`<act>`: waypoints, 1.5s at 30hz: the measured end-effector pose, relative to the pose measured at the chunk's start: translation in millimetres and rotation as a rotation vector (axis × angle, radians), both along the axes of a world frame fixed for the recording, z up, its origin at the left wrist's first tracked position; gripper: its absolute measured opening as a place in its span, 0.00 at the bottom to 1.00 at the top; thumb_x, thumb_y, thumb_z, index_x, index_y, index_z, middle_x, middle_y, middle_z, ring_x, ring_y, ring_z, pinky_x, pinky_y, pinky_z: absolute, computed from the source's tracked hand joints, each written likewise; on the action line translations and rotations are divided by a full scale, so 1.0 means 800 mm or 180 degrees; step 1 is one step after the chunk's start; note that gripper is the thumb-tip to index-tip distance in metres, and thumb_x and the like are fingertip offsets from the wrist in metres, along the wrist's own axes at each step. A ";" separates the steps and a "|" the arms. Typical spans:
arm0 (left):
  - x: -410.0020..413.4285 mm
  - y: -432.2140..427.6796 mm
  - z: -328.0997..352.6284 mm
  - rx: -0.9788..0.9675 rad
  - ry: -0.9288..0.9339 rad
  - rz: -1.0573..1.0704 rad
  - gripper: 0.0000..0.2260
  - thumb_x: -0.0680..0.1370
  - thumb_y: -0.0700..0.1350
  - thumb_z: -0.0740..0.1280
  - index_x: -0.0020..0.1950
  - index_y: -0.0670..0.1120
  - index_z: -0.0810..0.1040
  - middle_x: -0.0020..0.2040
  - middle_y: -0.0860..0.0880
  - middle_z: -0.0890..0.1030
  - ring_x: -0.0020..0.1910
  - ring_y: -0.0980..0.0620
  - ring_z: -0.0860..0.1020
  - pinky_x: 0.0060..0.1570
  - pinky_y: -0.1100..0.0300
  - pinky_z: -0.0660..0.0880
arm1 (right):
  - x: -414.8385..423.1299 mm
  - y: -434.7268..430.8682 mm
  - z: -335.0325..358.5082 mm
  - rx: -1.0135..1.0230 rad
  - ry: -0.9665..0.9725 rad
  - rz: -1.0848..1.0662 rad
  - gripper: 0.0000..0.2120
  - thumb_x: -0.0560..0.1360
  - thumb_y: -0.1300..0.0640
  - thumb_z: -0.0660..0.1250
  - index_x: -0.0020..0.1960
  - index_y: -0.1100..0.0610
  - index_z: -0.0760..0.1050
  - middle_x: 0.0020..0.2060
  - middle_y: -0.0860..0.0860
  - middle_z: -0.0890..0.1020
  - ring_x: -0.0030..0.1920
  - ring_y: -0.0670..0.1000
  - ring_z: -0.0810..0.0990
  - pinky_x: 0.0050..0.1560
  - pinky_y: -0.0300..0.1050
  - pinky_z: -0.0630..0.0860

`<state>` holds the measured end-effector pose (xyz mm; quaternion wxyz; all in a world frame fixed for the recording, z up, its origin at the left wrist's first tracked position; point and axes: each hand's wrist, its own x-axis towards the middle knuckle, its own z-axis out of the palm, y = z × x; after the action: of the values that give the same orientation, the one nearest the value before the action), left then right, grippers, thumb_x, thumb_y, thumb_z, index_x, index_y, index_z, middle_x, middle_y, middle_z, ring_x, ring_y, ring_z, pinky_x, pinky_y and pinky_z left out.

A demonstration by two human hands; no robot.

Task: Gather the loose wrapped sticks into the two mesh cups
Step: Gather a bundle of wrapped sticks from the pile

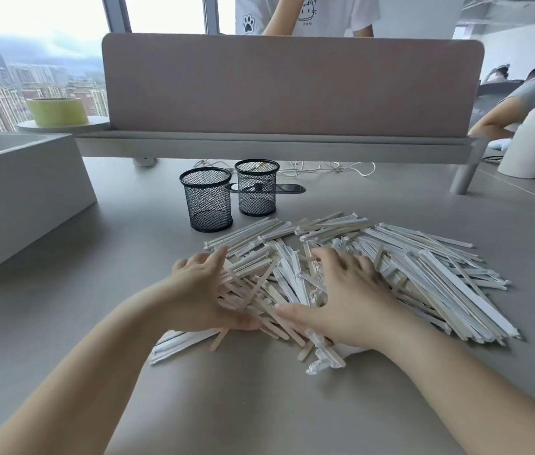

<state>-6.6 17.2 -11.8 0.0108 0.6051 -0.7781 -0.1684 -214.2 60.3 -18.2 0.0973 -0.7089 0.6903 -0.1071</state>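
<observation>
A wide pile of white paper-wrapped sticks (423, 267) lies on the grey table (259, 405), mixed with bare wooden sticks (253, 300) near me. Two black mesh cups stand beyond the pile: the left cup (208, 205) nearer, the right cup (257, 188) just behind it. My left hand (204, 290) presses against the pile's left side, fingers spread and straight. My right hand (341, 297) lies flat on top of the pile's middle, fingers spread. Neither hand holds a stick. Both cups look empty of sticks.
A pink desk divider (292, 87) on a grey shelf rises behind the cups, with white cables (325, 167) under it. A grey box (20, 198) stands at left, a green tape roll (57, 111) behind it. Other people sit at far right and stand behind the divider.
</observation>
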 end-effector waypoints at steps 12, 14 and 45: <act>0.003 -0.001 0.000 0.0128 -0.0182 0.0083 0.53 0.61 0.69 0.74 0.77 0.50 0.52 0.70 0.47 0.63 0.70 0.45 0.63 0.69 0.52 0.66 | -0.003 -0.001 -0.002 0.0242 0.0133 -0.0064 0.50 0.62 0.21 0.55 0.75 0.46 0.49 0.76 0.51 0.59 0.76 0.56 0.54 0.72 0.56 0.53; 0.003 -0.004 -0.003 0.0054 -0.0012 0.0123 0.47 0.62 0.67 0.74 0.73 0.49 0.59 0.67 0.46 0.67 0.66 0.45 0.68 0.66 0.52 0.68 | 0.000 0.002 0.000 0.0190 0.0123 0.0005 0.45 0.66 0.25 0.58 0.75 0.47 0.52 0.74 0.49 0.62 0.75 0.54 0.55 0.71 0.55 0.54; -0.021 0.003 -0.001 -0.0306 0.0060 0.0081 0.33 0.67 0.53 0.72 0.69 0.46 0.66 0.62 0.49 0.74 0.58 0.47 0.75 0.58 0.52 0.75 | 0.037 -0.013 0.010 -0.0035 0.0331 0.0190 0.47 0.63 0.32 0.68 0.71 0.56 0.54 0.69 0.57 0.67 0.68 0.59 0.64 0.60 0.53 0.64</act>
<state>-23.6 19.7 -12.5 0.0494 0.6120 -0.7774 -0.1363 -184.3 49.9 -9.9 0.0605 -0.7343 0.6724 -0.0710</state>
